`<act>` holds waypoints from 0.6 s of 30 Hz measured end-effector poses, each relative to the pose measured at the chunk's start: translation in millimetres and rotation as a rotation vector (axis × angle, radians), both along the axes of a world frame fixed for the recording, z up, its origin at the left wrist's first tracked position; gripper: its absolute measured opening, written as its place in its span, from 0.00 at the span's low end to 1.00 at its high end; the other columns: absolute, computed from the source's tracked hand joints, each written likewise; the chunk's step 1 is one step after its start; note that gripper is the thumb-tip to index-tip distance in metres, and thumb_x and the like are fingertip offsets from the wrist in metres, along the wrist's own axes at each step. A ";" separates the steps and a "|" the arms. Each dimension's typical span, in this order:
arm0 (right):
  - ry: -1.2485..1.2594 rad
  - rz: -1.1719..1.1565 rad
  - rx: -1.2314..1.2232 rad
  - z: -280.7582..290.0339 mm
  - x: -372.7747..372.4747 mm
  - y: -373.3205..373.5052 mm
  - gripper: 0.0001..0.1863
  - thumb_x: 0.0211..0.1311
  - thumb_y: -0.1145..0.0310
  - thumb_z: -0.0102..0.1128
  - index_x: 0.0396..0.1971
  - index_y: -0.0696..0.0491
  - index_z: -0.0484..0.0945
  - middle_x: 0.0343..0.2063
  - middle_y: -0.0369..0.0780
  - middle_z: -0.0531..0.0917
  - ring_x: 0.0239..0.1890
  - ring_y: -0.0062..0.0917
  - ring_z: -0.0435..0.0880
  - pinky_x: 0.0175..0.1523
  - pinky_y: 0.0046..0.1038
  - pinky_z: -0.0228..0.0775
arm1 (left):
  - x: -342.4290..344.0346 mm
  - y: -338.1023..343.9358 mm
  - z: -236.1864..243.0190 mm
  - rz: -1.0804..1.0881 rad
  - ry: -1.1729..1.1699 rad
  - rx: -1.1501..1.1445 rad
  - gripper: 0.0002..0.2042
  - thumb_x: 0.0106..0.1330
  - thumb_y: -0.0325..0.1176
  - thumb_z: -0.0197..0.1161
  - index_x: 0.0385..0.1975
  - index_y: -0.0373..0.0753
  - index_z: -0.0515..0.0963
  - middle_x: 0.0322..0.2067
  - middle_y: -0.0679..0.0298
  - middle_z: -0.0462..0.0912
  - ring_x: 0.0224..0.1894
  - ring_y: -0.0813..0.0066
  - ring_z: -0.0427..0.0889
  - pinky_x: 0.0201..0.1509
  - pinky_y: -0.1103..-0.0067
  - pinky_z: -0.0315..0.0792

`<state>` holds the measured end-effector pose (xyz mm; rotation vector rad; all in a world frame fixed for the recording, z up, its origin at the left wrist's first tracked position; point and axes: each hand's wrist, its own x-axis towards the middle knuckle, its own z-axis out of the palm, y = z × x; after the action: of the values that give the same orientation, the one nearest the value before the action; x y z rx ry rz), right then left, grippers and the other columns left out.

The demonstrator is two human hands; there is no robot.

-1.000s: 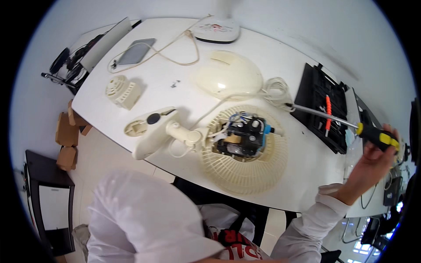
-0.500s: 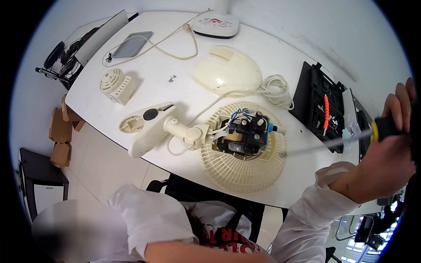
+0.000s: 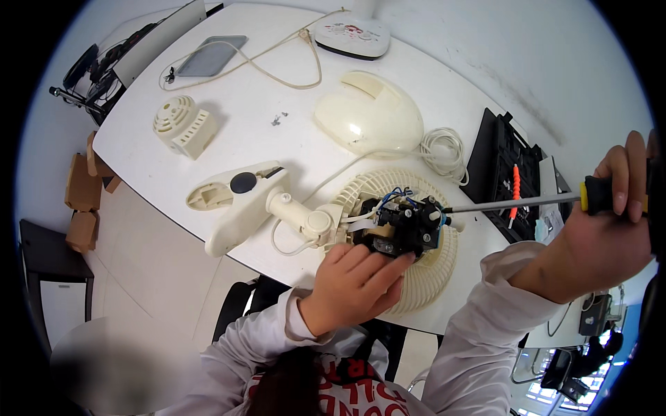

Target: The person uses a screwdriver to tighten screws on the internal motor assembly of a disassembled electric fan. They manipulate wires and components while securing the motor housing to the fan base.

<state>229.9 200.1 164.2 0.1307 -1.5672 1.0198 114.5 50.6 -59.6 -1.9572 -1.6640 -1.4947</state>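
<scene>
A long screwdriver (image 3: 517, 204) with a black and yellow handle is gripped in my right hand (image 3: 600, 232). Its shaft points left, and the tip reaches the right side of the exposed fan motor (image 3: 409, 232). My left hand (image 3: 357, 284) grips the near side of that motor with bent fingers; its fingertips partly cover the lower edge. The motor, dark with blue and white wires, sits on a cream fan grille (image 3: 440, 267) lying on the table. A cream neck joint (image 3: 316, 225) runs from it to the fan's stand part (image 3: 243, 201) on the left.
Beyond the grille are a cream cover (image 3: 371, 114) and a coiled cable (image 3: 444, 154). A vented motor housing (image 3: 184, 126), small screws (image 3: 277, 119), a grey tray (image 3: 211, 55) and a white base (image 3: 352, 35) also lie on the table. At right, an open black toolbox (image 3: 499, 170) holds an orange tool (image 3: 515, 191).
My left hand has come up from the lower edge onto the motor. The screwdriver has swung up, its tip now at the motor's right side instead of over the grille.
</scene>
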 end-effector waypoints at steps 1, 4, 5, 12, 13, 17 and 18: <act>-0.048 -0.016 0.017 0.2 -2.1 2.5 0.27 0.74 0.40 0.36 0.30 0.50 0.70 0.13 0.31 0.65 0.10 0.13 0.58 0.09 0.15 0.54 | 2.2 -1.7 -6.2 0.008 0.014 0.026 0.18 0.49 0.31 0.66 0.43 0.45 0.82 0.25 0.72 0.70 0.27 0.73 0.68 0.33 0.77 0.62; 0.053 -0.036 0.014 -6.0 -15.2 -0.9 0.27 0.74 0.40 0.37 0.30 0.50 0.69 0.14 0.30 0.66 0.10 0.13 0.58 0.09 0.15 0.54 | 4.5 -3.8 -20.5 0.008 0.039 0.084 0.19 0.47 0.33 0.66 0.43 0.48 0.82 0.30 0.74 0.73 0.31 0.75 0.69 0.36 0.77 0.62; 0.073 -0.043 0.022 -8.0 -21.3 -8.2 0.27 0.74 0.40 0.37 0.30 0.50 0.69 0.14 0.30 0.66 0.10 0.13 0.58 0.09 0.15 0.54 | 3.7 -3.1 -21.7 0.004 0.045 0.087 0.19 0.46 0.33 0.67 0.42 0.48 0.82 0.31 0.74 0.73 0.31 0.76 0.69 0.36 0.77 0.62; -0.047 -0.101 -0.039 -3.7 -13.9 10.3 0.26 0.75 0.42 0.37 0.29 0.50 0.69 0.14 0.31 0.65 0.10 0.13 0.56 0.09 0.15 0.52 | -0.2 -3.6 -21.1 -0.024 0.063 0.060 0.17 0.45 0.35 0.68 0.39 0.50 0.81 0.34 0.75 0.74 0.32 0.77 0.70 0.36 0.77 0.61; -0.091 -0.078 -0.034 -1.8 -10.4 14.4 0.26 0.75 0.42 0.37 0.29 0.50 0.69 0.14 0.31 0.64 0.10 0.13 0.56 0.09 0.15 0.52 | -0.4 -3.6 -21.0 -0.030 0.066 0.057 0.16 0.45 0.35 0.68 0.38 0.50 0.81 0.34 0.75 0.74 0.32 0.77 0.70 0.36 0.77 0.61; -0.069 0.034 -0.051 -1.2 -12.7 18.4 0.27 0.75 0.42 0.37 0.29 0.51 0.70 0.12 0.30 0.63 0.10 0.14 0.56 0.09 0.15 0.51 | 0.4 -3.6 -20.6 -0.034 0.060 0.049 0.15 0.45 0.35 0.68 0.36 0.50 0.81 0.35 0.75 0.75 0.32 0.77 0.70 0.35 0.77 0.61; -0.093 0.057 -0.036 0.2 -12.2 18.8 0.27 0.75 0.42 0.37 0.29 0.51 0.70 0.12 0.31 0.63 0.10 0.14 0.56 0.09 0.15 0.51 | 0.5 -3.6 -20.4 -0.034 0.062 0.047 0.14 0.45 0.35 0.68 0.35 0.50 0.81 0.35 0.75 0.75 0.32 0.77 0.70 0.35 0.77 0.61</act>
<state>217.7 218.9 164.4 0.1053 -1.6366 1.1121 114.9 46.9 -80.0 -1.9954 -1.5643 -1.4559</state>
